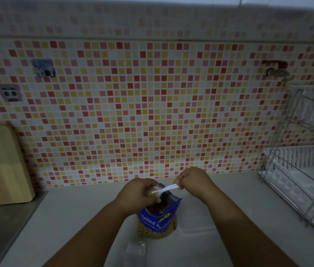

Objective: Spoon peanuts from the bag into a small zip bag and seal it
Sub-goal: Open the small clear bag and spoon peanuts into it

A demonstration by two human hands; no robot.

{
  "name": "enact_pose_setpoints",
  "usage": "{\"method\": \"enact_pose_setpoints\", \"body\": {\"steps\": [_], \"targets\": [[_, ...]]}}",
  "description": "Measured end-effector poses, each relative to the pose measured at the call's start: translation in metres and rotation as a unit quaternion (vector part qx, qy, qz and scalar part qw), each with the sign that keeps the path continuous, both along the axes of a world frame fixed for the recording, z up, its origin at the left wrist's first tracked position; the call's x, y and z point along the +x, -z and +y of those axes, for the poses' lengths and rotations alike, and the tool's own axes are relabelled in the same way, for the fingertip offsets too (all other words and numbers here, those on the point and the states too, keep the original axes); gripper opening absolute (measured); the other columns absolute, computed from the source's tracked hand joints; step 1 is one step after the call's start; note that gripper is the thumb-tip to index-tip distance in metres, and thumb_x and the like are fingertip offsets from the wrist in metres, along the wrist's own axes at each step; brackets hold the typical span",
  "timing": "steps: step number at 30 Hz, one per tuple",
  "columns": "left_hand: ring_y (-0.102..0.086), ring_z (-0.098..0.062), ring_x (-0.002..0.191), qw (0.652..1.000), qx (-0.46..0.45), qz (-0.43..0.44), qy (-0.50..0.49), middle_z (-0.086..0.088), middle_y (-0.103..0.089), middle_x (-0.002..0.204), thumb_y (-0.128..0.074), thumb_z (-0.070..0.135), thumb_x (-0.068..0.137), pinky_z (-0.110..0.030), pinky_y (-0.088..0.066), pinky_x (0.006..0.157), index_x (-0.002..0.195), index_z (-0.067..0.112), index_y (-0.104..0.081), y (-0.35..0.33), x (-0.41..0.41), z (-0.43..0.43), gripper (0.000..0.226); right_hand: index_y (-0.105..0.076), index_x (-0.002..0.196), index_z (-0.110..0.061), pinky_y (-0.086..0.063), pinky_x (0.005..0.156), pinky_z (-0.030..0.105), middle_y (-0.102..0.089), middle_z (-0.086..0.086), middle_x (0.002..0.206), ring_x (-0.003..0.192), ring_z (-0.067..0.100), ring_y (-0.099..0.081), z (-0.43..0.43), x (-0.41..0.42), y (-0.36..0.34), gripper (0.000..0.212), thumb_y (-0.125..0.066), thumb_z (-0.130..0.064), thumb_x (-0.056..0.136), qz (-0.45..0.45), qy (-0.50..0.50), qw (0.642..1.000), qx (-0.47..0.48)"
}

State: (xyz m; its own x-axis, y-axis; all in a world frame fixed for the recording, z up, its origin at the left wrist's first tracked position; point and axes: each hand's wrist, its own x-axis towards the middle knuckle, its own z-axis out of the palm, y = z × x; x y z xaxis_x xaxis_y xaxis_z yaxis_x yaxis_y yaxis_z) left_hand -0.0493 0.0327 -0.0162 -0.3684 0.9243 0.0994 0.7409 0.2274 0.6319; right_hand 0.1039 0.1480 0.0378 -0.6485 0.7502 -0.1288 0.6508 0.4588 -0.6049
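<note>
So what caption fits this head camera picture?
Right hand tips a white spoon into the small zip bag above the peanut bag.

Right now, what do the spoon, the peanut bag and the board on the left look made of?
Spoon: white, thin, matte, probably plastic. Peanut bag: glossy printed plastic film with a clear lower part showing nuts. Board: pale wood or bamboo, judging by its lengthwise strips.

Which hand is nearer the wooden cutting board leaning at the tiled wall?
Left. The left hand grips over the blue peanut bag, on the wooden cutting board's side; the right hand is farther right, holding the white spoon.
</note>
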Motion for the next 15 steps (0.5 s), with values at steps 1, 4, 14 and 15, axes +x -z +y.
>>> {"method": "enact_pose_setpoints", "body": {"steps": [1, 4, 14, 15], "targets": [[-0.060, -0.012, 0.095, 1.000, 0.006, -0.004, 0.004, 0.009, -0.064, 0.097, -0.078, 0.032, 0.070, -0.036, -0.055, 0.085, 0.108, 0.028, -0.065, -0.0013, 0.0013, -0.0003, 0.041, -0.072, 0.097, -0.006, -0.051, 0.086, 0.033, -0.071, 0.012, 0.104, 0.100, 0.028, -0.064, 0.0010, 0.0004, -0.0008, 0.023, -0.054, -0.015, 0.085, -0.003, -0.001, 1.000, 0.003], [-0.061, -0.011, 0.095, 1.000, 0.015, -0.016, 0.006, 0.008, -0.066, 0.099, -0.077, 0.033, 0.070, -0.037, -0.055, 0.085, 0.108, 0.030, -0.064, -0.0016, 0.0020, 0.0000, 0.041, -0.072, 0.081, -0.007, -0.050, 0.087, 0.035, -0.070, 0.013, 0.104, 0.099, 0.027, -0.063, -0.0022, 0.0000, -0.0041, 0.017, -0.055, -0.008, 0.084, 0.026, -0.014, 0.999, 0.016], [-0.060, -0.012, 0.095, 0.996, 0.069, -0.058, -0.020, 0.008, -0.065, 0.100, -0.076, 0.026, 0.074, -0.032, -0.053, 0.086, 0.112, 0.025, -0.064, 0.0012, 0.0019, -0.0029, 0.039, -0.073, 0.089, -0.014, -0.045, 0.074, 0.021, -0.069, 0.001, 0.104, 0.091, 0.014, -0.060, -0.0050, -0.0020, -0.0097, 0.013, -0.061, -0.014, 0.088, 0.077, -0.067, 0.994, 0.028], [-0.059, -0.012, 0.096, 0.996, 0.069, -0.058, -0.017, 0.007, -0.064, 0.103, -0.076, 0.026, 0.074, -0.031, -0.053, 0.087, 0.114, 0.024, -0.064, 0.0010, 0.0020, -0.0033, 0.042, -0.073, 0.086, -0.013, -0.043, 0.068, 0.018, -0.069, 0.000, 0.102, 0.086, 0.012, -0.059, -0.0044, -0.0016, -0.0092, 0.011, -0.062, -0.013, 0.086, 0.078, -0.067, 0.995, 0.020]]}}
